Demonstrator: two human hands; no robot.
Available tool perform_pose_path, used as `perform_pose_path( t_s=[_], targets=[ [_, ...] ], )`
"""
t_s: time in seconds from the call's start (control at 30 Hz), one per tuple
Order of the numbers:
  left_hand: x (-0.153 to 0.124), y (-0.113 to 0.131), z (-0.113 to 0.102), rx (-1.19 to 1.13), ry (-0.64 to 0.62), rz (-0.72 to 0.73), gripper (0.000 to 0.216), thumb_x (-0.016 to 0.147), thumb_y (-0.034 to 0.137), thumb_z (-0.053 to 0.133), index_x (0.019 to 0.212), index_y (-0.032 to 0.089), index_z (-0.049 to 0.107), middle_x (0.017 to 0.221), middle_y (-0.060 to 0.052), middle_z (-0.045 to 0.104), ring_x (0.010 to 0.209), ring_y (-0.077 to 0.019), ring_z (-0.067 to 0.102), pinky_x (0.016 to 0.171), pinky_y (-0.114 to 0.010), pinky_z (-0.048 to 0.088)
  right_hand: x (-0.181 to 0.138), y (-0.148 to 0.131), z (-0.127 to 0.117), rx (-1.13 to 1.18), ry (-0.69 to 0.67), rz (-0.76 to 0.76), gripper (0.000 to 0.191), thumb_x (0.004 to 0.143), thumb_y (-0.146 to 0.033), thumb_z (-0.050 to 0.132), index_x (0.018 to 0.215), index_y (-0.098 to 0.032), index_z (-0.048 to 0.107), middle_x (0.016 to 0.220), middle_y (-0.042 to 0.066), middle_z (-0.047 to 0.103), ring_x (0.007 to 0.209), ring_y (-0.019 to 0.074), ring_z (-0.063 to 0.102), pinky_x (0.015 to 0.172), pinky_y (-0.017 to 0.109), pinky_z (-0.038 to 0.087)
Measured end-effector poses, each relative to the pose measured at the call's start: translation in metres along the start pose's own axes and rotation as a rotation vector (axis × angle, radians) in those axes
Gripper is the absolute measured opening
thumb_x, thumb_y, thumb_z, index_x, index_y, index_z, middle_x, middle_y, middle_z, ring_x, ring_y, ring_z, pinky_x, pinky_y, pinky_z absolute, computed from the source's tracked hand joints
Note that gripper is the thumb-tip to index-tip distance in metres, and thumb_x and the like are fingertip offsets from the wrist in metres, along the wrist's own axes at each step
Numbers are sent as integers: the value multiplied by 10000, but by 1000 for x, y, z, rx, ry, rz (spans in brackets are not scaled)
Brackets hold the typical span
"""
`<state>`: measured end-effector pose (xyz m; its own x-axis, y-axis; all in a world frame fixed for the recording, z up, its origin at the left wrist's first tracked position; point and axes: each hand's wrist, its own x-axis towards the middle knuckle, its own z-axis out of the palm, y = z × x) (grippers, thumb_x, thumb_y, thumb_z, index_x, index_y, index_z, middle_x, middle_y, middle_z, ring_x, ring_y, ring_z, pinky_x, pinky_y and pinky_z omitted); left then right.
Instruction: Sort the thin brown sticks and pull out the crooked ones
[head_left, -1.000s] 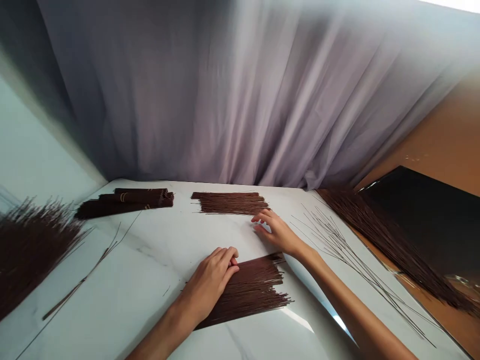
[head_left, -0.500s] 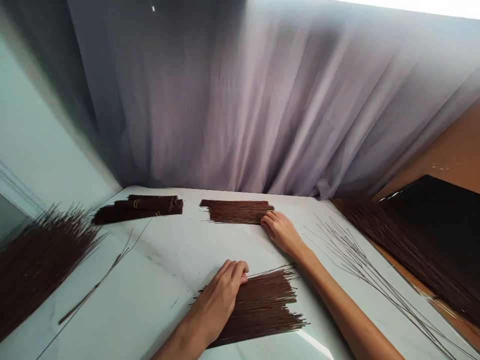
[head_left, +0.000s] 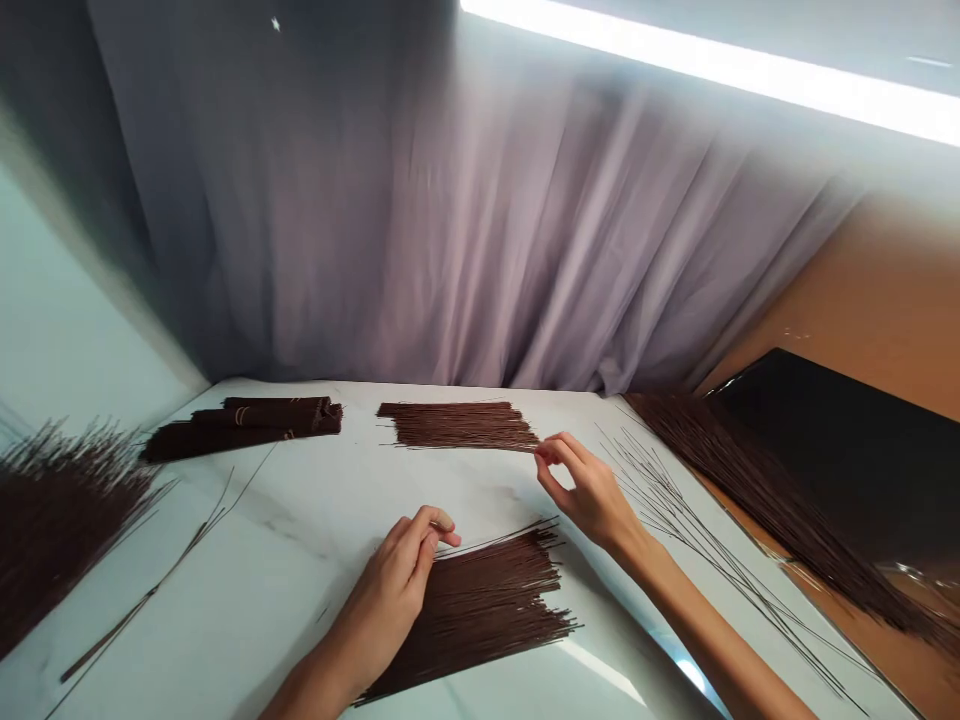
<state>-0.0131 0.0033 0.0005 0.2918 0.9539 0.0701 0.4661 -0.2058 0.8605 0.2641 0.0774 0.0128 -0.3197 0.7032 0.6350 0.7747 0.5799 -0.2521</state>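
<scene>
My right hand pinches the end of a thin brown stick between thumb and forefinger, at the right end of the far row of sticks. That stick lies along the row's near edge. Closer to me, my left hand is closed, its curled fingers over the upper left edge of the near row of dark brown sticks. The palm hides the left end of that row, and I cannot make out whether a stick is in the fingers. Both rows lie flat with uneven right ends.
Tied bundles lie at the back left of the white table. A large heap of sticks is at far left, near a few loose ones. Long strands and a long dark pile are at right. A curtain hangs behind.
The camera view has turned slightly right and up. My right hand has drawn back a little from the far row, now pinching a stick's end. My left hand has stayed over the near row.
</scene>
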Motion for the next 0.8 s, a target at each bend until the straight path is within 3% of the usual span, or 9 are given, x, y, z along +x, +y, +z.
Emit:
perform_pose_path(
  t_s=[0.13,0.27,0.43,0.57,0.7,0.8],
  targets=[
    [3,8,1,-44,5,-91,396,1048,494,394,852,262,649,900,2,708,952,-222,600,867,-330,417,-37,-53,-15,279,117,125,76,988,-162,533,944,-222,545,835,8,564,680,138,551,622,275,476],
    [0,15,1,-21,-44,-126,362,975,553,540,831,270,715,776,10,668,860,-223,578,806,-309,411,-60,-87,-15,336,125,217,77,986,-155,548,959,-228,548,797,0,543,629,127,521,534,259,440],
    [-8,22,-2,-20,-201,-53,388,1004,541,501,815,289,727,840,9,678,901,-216,563,861,-316,414,-55,-84,-19,230,193,268,76,996,-183,533,943,-233,555,818,17,556,636,136,520,561,279,458],
    [-13,30,-6,-45,-179,-30,394,1056,487,392,895,284,689,908,7,640,934,-198,554,882,-301,416,-54,-82,-27,219,287,300,59,973,-183,567,974,-237,591,842,23,576,622,135,514,547,285,465],
    [-13,28,-4,-198,-194,-191,392,1052,525,356,1003,254,635,759,32,545,637,-138,448,595,-243,375,-66,-92,-17,285,233,232,113,951,-155,583,1018,-245,601,854,37,611,622,146,562,516,280,487],
    [-10,21,2,-369,-232,-199,387,1036,548,384,1080,238,612,759,31,547,590,-119,379,513,-219,299,-75,-99,-3,300,151,215,123,961,-156,569,1040,-247,593,851,38,620,603,144,573,502,273,493]
  ],
)
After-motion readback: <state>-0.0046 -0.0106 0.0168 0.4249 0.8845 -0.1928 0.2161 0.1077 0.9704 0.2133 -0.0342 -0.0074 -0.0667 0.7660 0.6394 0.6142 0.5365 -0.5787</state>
